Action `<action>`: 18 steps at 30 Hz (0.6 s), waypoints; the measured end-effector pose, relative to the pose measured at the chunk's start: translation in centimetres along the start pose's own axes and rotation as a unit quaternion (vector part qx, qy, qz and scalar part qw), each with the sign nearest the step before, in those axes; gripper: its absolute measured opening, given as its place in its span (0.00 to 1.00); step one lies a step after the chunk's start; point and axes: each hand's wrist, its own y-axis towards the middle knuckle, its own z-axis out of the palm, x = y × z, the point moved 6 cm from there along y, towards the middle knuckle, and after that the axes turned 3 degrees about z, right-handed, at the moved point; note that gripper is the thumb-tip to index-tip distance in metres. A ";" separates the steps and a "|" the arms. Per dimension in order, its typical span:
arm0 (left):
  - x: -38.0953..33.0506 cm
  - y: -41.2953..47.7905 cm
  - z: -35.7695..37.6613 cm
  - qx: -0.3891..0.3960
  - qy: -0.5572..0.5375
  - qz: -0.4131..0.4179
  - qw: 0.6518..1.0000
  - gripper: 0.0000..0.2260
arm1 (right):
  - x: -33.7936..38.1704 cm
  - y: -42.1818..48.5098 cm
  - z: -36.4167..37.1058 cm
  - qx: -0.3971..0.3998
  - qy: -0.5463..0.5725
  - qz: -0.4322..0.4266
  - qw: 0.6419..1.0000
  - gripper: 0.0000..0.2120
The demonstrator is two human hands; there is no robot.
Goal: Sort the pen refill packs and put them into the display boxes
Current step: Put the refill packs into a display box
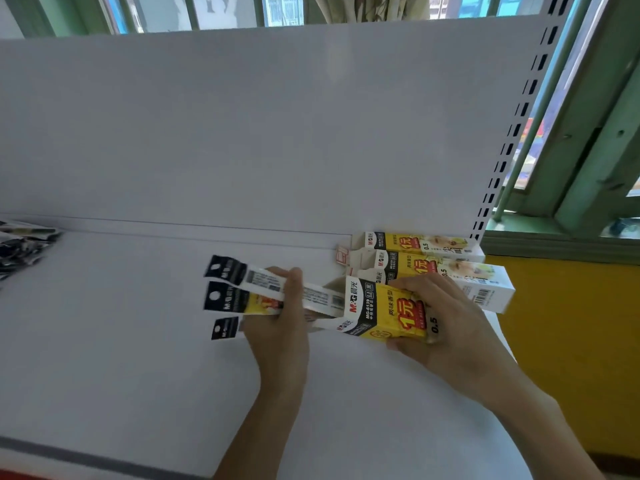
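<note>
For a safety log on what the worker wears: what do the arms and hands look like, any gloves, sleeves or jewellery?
Both hands are bare: the left hand and right hand wear no gloves, and no ring shows on the visible fingers. The left forearm and right forearm show no sleeve, watch or bracelet down to the frame's edge.

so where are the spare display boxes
Head view, far right: the spare boxes lie against the shelf's back panel, just behind the box in the right hand.
</note>
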 end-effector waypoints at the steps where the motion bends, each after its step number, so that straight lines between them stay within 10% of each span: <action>1: 0.1 -0.3 0.6 0.051 0.051 0.005 0.997 0.02 | 0.0 0.0 0.0 -0.002 -0.004 -0.005 1.000 0.31; 4: 0.6 -0.2 0.6 0.195 0.202 0.019 0.960 0.12 | -0.5 0.0 -0.3 -0.014 -0.012 -0.004 1.000 0.31; 8: -0.6 2.4 -2.3 0.195 0.470 0.137 0.850 0.33 | -1.1 -0.2 -0.8 -0.018 -0.035 0.006 0.999 0.30; 13: 0.2 4.3 -6.5 0.123 0.658 -0.017 0.743 0.30 | -0.9 -0.4 -0.1 -0.012 -0.067 0.005 0.998 0.29; 18: 0.9 3.7 -6.2 0.138 0.533 -0.032 0.834 0.14 | -0.8 -0.4 0.7 -0.025 -0.106 -0.031 0.994 0.29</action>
